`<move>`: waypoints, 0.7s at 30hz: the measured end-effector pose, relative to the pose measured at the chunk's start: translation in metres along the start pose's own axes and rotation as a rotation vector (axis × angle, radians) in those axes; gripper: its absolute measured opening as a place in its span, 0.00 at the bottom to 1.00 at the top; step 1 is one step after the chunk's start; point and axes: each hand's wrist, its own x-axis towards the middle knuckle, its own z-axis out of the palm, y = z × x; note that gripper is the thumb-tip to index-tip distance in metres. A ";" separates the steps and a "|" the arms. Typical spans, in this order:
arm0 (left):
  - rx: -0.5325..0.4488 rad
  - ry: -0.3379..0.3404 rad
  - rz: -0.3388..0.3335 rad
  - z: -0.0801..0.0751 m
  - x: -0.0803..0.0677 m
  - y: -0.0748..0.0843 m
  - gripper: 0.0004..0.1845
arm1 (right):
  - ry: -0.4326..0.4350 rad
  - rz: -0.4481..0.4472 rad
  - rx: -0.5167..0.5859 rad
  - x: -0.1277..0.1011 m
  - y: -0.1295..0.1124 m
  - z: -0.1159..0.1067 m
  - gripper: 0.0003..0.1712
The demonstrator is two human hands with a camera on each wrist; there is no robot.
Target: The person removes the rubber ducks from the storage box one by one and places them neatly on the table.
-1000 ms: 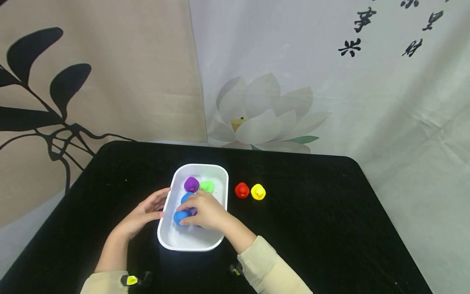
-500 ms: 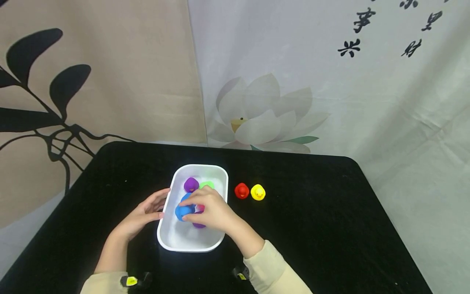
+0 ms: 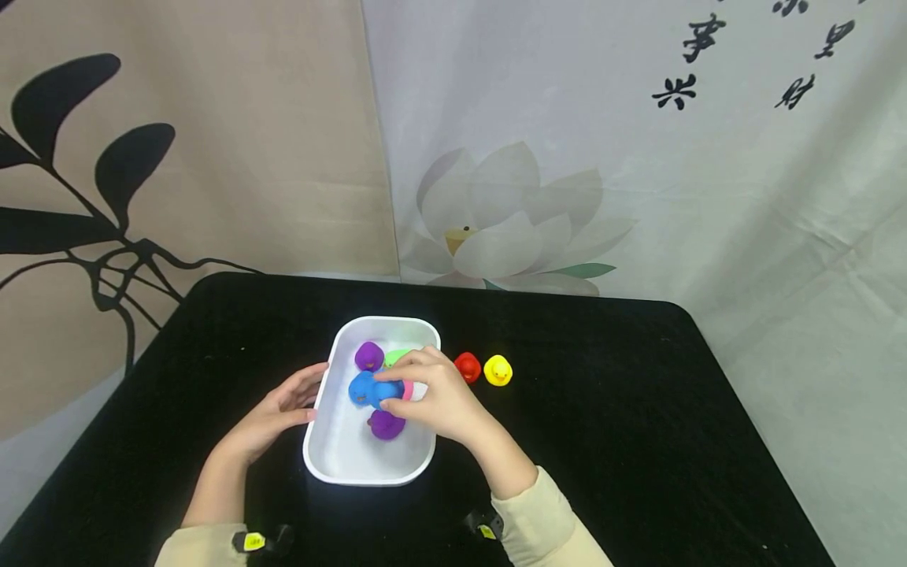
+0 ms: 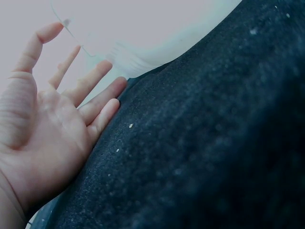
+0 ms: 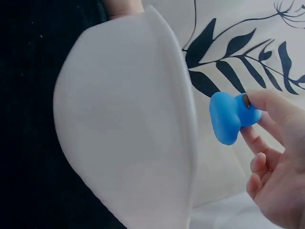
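Two hands show from my head camera: my right hand pinches a blue duck above the white tub's centre; my left hand rests flat-fingered at its nine o'clock rim. Left wrist: straight fingers on the tabletop. Right wrist: fingertips pinching the duck.

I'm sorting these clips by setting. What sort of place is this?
Probably a staged indoor tabletop set, not a lived-in room: a black-clothed table, printed fabric backdrops hung close behind it, and only a white tub of toy ducks on it.
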 end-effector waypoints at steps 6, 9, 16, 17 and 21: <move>0.000 -0.011 0.009 0.000 0.000 0.001 0.34 | 0.044 0.028 0.002 -0.008 0.003 -0.016 0.19; 0.002 -0.015 0.015 -0.001 0.001 0.000 0.34 | 0.078 0.023 -0.007 -0.012 0.007 -0.023 0.19; 0.011 -0.013 0.019 -0.002 0.001 -0.002 0.33 | 0.161 0.000 0.012 -0.020 0.018 -0.041 0.18; 0.013 -0.013 0.020 -0.002 0.001 -0.002 0.33 | 0.171 -0.003 0.015 -0.021 0.020 -0.043 0.18; 0.014 -0.014 0.018 -0.002 0.000 -0.002 0.33 | 0.211 0.009 0.024 -0.027 0.022 -0.053 0.17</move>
